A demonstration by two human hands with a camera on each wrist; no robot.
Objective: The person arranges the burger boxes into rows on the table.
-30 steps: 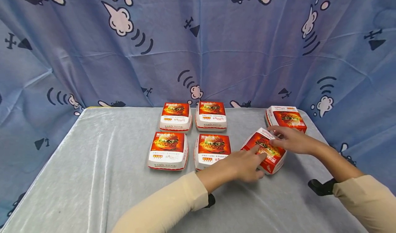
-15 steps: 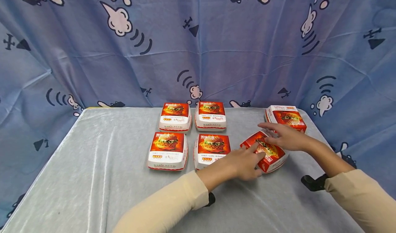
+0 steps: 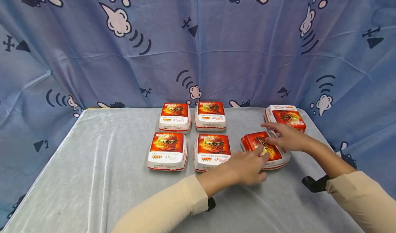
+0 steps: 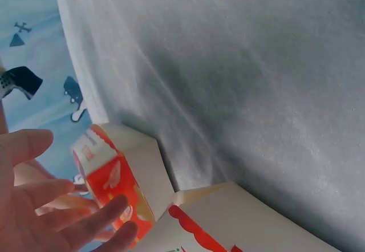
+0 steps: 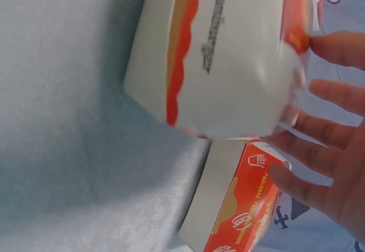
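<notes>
A red-and-white burger box sits right of centre on the table, turned at an angle, a burger picture on its lid. My left hand reaches over its near left side with extended fingers at the lid. From the far right, my right hand spreads its fingers over the lid's other side. The right wrist view shows the thumb touching the edge of this box. In the left wrist view the left hand's fingers are straight and slightly spread. Neither hand wraps round the box.
Left of the hands, burger boxes stand in two rows of two, one being the near-right box. Another burger box stands behind the right hand near the table's far right corner. A blue patterned curtain hangs behind the grey cloth-covered table.
The burger box under my hands has turned clockwise as the head view sees it, its white side swinging from the far edge to the right. The other boxes have stayed put.
</notes>
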